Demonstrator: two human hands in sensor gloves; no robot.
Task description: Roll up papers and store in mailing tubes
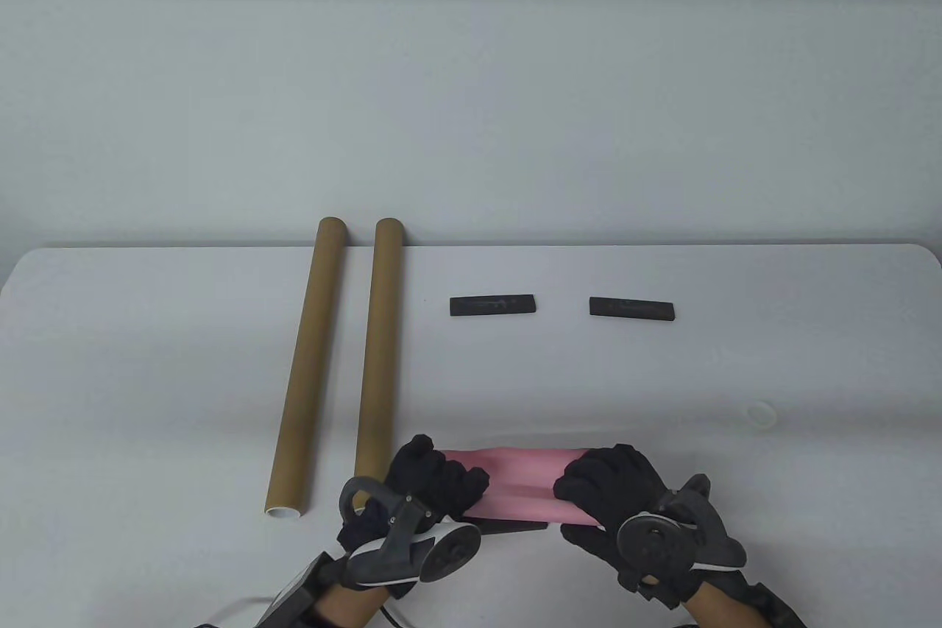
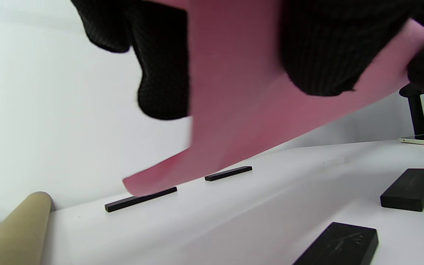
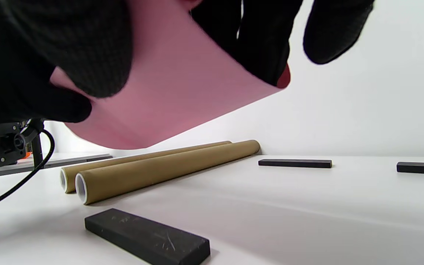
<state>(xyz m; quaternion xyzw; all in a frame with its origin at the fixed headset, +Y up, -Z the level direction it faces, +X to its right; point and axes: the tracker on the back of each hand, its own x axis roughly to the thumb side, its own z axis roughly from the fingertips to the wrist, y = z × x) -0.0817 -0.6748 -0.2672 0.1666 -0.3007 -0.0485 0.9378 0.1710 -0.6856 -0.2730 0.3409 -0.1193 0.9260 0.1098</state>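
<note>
The pink paper (image 1: 519,482) looks thin, smooth and matt, bending softly without creases. Both hands wear black knitted cloth gloves with a fine ribbed weave, left hand (image 1: 434,482) and right hand (image 1: 614,492). The two mailing tubes (image 3: 160,170) are brown cardboard, matt, with white inner lining at the open ends. The black bars (image 3: 147,236) look matt and faintly scuffed. The table (image 1: 662,392) is white, smooth, with slight sheen.
</note>
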